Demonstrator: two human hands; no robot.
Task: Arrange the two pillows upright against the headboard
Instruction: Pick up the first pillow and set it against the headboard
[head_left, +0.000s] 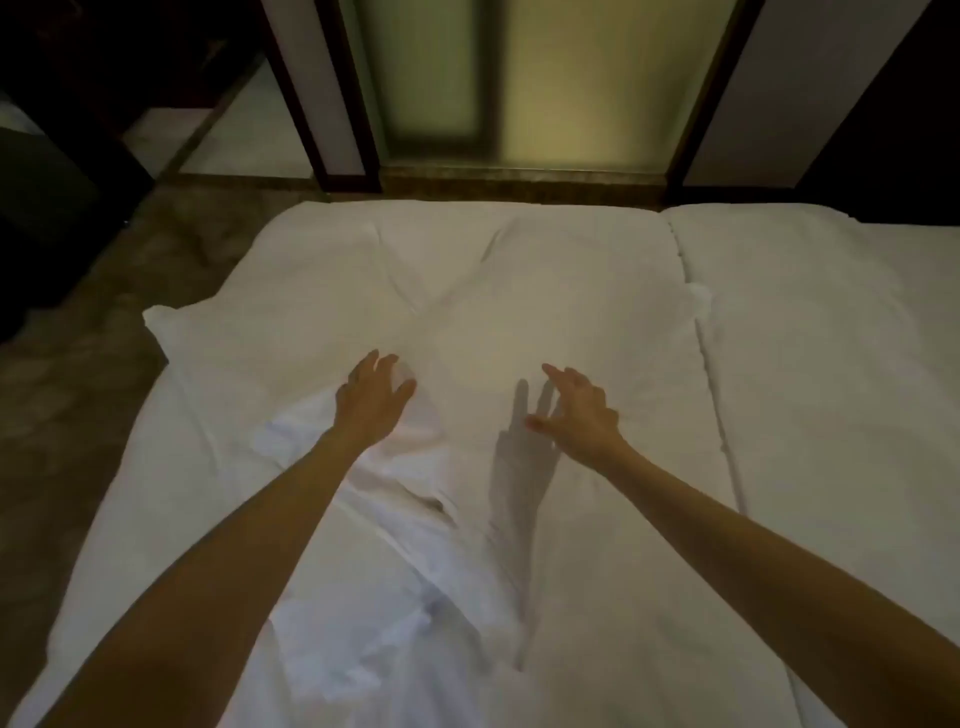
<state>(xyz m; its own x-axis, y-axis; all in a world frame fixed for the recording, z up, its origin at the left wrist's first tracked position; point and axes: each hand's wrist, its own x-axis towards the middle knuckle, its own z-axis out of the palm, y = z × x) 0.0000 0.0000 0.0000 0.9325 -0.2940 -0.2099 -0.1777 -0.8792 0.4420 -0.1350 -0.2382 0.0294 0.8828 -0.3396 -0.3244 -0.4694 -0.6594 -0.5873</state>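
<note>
White pillows lie flat on the white bed (831, 519). One pillow (519, 291) spreads across the middle toward the far edge. Another pillow (234, 364) lies to its left, with a corner poking out over the bed's left side. Brighter, creased white fabric (395, 525) bunches up nearer to me; I cannot tell whether it belongs to a pillow. My left hand (371, 402) rests on the fabric where it meets the pillows, fingers apart and slightly curled. My right hand (579, 413) hovers just above the middle pillow, fingers spread, casting a shadow. I cannot make out a headboard.
A folded white duvet (831, 322) covers the bed's right part, a seam dividing it from the pillows. Beyond the far edge stand frosted glass panels (571, 88) in dark frames. Patterned floor (78, 389) runs along the left. Dark furniture (47, 208) stands at the far left.
</note>
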